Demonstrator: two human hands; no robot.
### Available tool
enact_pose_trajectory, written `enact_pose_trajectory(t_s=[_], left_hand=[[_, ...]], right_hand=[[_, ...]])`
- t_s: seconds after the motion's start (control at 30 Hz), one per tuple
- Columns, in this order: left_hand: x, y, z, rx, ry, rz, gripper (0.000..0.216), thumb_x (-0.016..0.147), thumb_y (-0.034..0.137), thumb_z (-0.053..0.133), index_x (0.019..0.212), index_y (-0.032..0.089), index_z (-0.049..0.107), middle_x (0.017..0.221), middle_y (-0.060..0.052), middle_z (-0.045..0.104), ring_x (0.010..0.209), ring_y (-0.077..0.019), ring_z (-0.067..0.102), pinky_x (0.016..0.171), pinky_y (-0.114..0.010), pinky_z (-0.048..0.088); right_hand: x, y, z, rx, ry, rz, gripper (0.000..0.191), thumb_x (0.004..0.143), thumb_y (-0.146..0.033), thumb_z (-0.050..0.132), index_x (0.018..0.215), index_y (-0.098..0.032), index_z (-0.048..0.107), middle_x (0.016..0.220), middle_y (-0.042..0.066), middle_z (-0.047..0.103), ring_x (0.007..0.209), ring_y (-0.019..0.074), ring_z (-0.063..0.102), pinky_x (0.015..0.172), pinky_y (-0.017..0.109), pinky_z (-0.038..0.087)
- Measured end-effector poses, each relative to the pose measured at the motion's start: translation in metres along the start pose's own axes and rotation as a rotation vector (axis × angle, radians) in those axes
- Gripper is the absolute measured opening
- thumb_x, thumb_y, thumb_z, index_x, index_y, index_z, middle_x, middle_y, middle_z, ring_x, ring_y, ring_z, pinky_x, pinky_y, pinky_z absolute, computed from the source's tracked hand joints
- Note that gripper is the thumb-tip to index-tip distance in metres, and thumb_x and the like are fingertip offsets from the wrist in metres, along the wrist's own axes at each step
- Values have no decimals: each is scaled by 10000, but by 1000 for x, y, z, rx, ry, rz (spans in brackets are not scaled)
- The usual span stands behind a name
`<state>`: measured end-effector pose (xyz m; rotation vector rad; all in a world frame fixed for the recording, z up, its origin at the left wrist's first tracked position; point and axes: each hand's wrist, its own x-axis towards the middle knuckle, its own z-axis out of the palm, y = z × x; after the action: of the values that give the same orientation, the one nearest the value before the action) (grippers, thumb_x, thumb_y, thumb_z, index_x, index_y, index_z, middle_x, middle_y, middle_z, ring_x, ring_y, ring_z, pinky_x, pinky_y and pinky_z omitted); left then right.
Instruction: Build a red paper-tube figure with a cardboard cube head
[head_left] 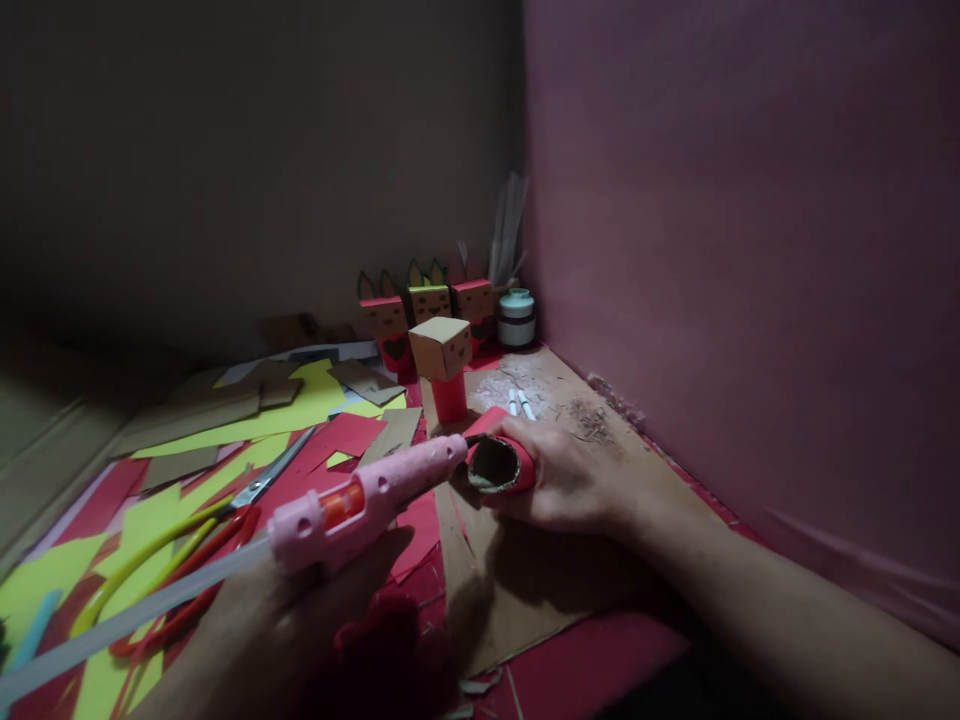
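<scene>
My left hand (300, 610) is wrapped round the handle of a pink glue gun (375, 500). A long translucent glue stick (142, 622) runs out of its back end. The nozzle meets the left rim of a red-covered cardboard tube (517, 455). My right hand (566, 475) grips that tube from the right, with its open end facing me. Just beyond stands a small figure with a cardboard box head (442, 348) on a red tube body (450, 400). Both hands are over a brown cardboard sheet (517, 620).
Scissors with yellow handles (127, 570) and a red-handled pair lie left on yellow and red paper scraps. Several finished-looking box-headed figures (386, 320) stand at the back beside a pale jar (516, 318). Two white sticks (520, 404) lie on the board. A pink wall (735, 250) borders the right.
</scene>
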<state>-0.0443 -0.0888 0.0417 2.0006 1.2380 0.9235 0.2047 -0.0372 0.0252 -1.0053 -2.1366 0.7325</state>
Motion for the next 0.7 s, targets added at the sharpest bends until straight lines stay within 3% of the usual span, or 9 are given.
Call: enact_pose_trajectory(t_s=[0.1,0.17,0.23,0.33,0.57,0.7], left_hand=[[0,6,1,-18,-4,-60,504,891,488,619,1383,378,620,1426,20,638,761,-168,730,547,-145,572],[0,7,1,-8,-1,-85,498,897,497,609,1380,376,622,1452,25,617,877,-203,745,626,-159,601],[0,6,1,18,2,-60,478,913,499,592,1375,380,624,1494,41,577,1200,-287,666,880,-225,605],[1,2,1,59,4,-32,479,927,516,570,1392,409,598,1538,70,525,1438,-329,455,1138,-349,450],[-1,-3,-1,50,-39,-47,514,940,534,540,1440,418,544,1551,61,511,1440,-345,448,1054,-314,533],[0,-3,-2,61,-44,-51,529,940,525,548,1459,425,516,1569,70,486,1468,-330,407,1129,-329,459]], right_hand=[[0,1,0,22,13,-15,280,717,-201,666,990,-221,606,970,22,684,826,184,632,723,324,491],[0,3,1,26,23,-9,265,723,-217,676,980,-215,608,936,18,684,791,176,621,698,319,484],[0,5,2,28,33,-7,249,747,-246,684,983,-212,613,922,18,686,780,173,617,696,319,480],[0,8,4,34,38,-16,252,770,-274,693,1002,-208,621,952,30,698,807,181,627,727,329,487],[0,6,2,64,44,-49,253,736,-215,679,983,-199,625,952,33,699,813,185,641,723,338,505],[0,5,0,76,36,-40,246,751,-238,686,987,-194,634,948,42,706,823,198,656,730,353,517]])
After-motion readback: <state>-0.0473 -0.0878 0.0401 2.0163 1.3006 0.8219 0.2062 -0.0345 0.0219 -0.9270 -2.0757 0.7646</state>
